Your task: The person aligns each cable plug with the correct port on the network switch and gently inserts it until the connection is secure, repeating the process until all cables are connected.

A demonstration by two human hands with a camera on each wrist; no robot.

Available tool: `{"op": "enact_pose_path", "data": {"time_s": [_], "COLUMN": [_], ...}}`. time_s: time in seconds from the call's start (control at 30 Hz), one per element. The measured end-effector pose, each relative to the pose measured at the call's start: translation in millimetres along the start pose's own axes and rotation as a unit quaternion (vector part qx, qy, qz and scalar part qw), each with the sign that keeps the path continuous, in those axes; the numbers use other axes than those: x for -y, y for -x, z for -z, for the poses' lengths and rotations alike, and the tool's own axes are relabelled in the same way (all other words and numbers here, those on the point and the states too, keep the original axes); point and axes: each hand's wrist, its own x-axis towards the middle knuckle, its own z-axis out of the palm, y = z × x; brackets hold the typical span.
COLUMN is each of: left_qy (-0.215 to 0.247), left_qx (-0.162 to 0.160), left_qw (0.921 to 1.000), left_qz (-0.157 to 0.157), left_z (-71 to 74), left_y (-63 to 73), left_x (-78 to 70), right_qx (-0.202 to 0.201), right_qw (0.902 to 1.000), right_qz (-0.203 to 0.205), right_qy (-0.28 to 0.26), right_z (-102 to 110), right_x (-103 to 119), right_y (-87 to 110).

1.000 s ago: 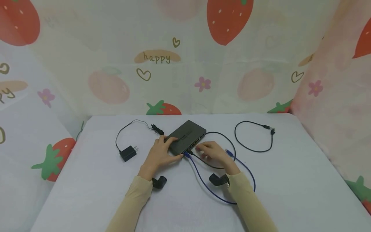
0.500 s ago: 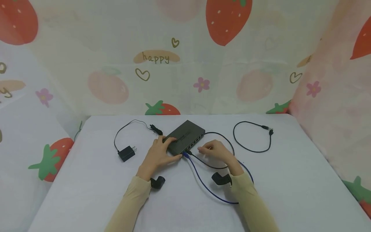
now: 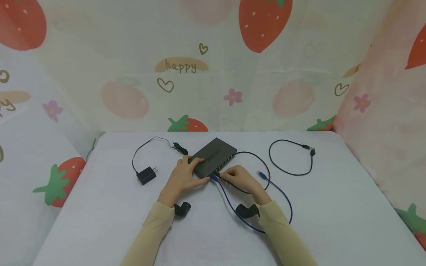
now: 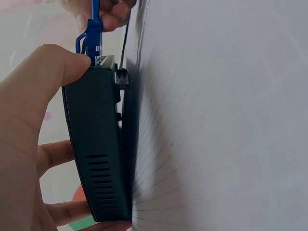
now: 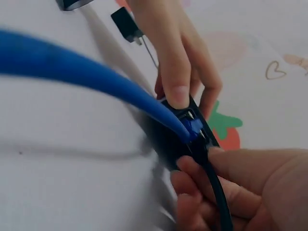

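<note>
A black network switch (image 3: pixel 214 156) lies at an angle on the white table. My left hand (image 3: pixel 181 177) grips its near left corner, the thumb by the ports and the fingers along the opposite side, as the left wrist view shows. A blue network cable's plug (image 4: pixel 93 41) sits in the end port, close to the left thumb. Beside it is a black cable (image 5: pixel 217 192), plugged into the neighbouring port. My right hand (image 3: pixel 243 179) pinches this black cable at its plug, between thumb and fingers; the fingers partly hide the plug.
The blue cable's loose plug (image 3: pixel 261 174) lies to the right, its cord passing under the right forearm. A coiled black cable (image 3: pixel 290 173) rests at the back right. Left of the switch lies a power adapter (image 3: pixel 146 176) with its cord. A printed cloth (image 3: pixel 253 118) stands behind the table.
My right hand first drew slightly right, away from the switch, then came back left to the black cable's plug and took hold of it. The left hand and switch stayed in place.
</note>
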Motion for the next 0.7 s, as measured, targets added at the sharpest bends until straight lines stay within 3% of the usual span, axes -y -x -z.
{"op": "enact_pose_path", "data": {"time_s": [0.27, 0.4, 0.5, 0.6, 0.7], "left_qy": [0.001, -0.006, -0.007, -0.006, -0.005], "left_qx": [0.004, 0.003, 0.003, 0.006, 0.008], "left_qw": [1.0, 1.0, 1.0, 1.0, 0.9999], "left_qz": [0.005, 0.006, 0.004, 0.002, 0.004], "left_z": [2.2, 3.4, 3.8, 3.7, 3.3], "left_y": [0.3, 0.8, 1.0, 0.8, 0.5], "left_x": [0.2, 0.4, -0.1, -0.7, -0.9], "right_qx": [0.053, 0.045, 0.044, 0.01, -0.082], "right_qw": [0.9942, 0.9934, 0.9961, 0.9997, 0.9955], "right_qz": [-0.03, -0.046, -0.038, -0.018, -0.017], "right_qy": [-0.089, -0.095, -0.067, -0.013, 0.045], "right_z": [-3.9, -6.1, -1.1, 13.0, 33.0], "right_x": [2.1, 2.4, 0.5, -5.0, -14.3], "right_y": [-1.3, -3.1, -2.5, 1.4, 8.6]}}
